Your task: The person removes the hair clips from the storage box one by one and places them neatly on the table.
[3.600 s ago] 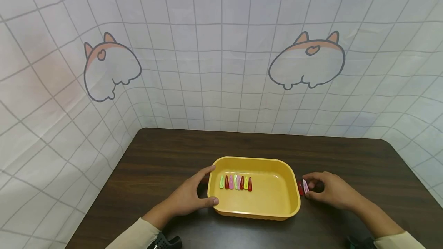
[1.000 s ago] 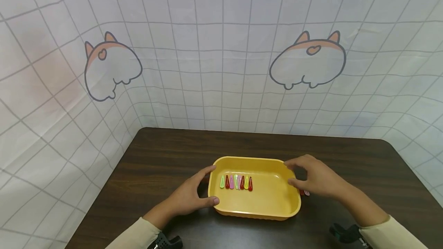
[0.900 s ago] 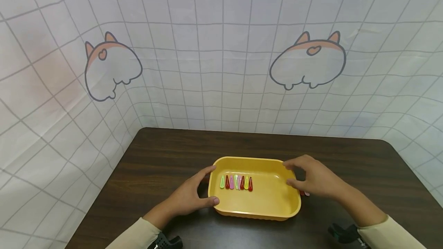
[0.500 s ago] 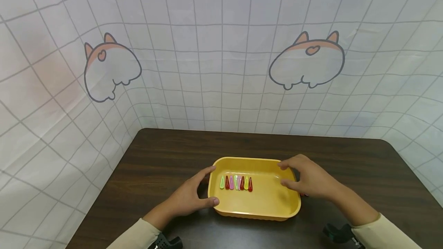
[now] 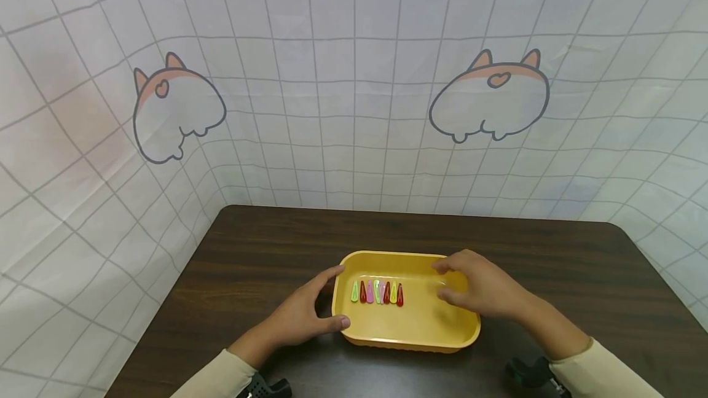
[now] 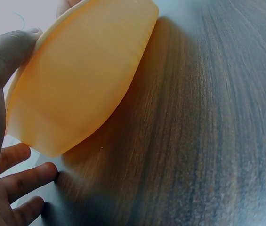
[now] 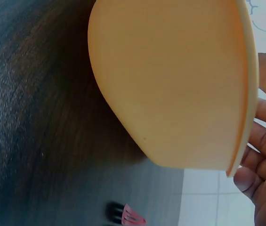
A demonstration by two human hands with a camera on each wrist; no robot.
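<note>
In the head view, a yellow plastic tray (image 5: 406, 336) stands on the dark table, a row of several snap hair clips (image 5: 378, 292) in green, red, pink and yellow lying in its left half. My left hand (image 5: 301, 312) holds the tray's left end, thumb over the rim; in the left wrist view its other fingers (image 6: 29, 181) spread beside the outer wall. Over the tray's right end hovers my right hand (image 5: 481, 281), thumb and forefinger apart, nothing visible between them. The right wrist view shows that hand's fingers (image 7: 262, 136) past the rim.
A pink hair clip (image 7: 133, 215) lies on the table off the tray's right end, hidden in the head view by my right hand. The brown wood-grain table (image 5: 276, 238) meets a white grid-patterned curtain (image 5: 354, 109) behind it and at the sides.
My right hand has left the red and pink clips on the table and moved left, over the tray's right end. My left hand, the tray and the clip row keep their places.
</note>
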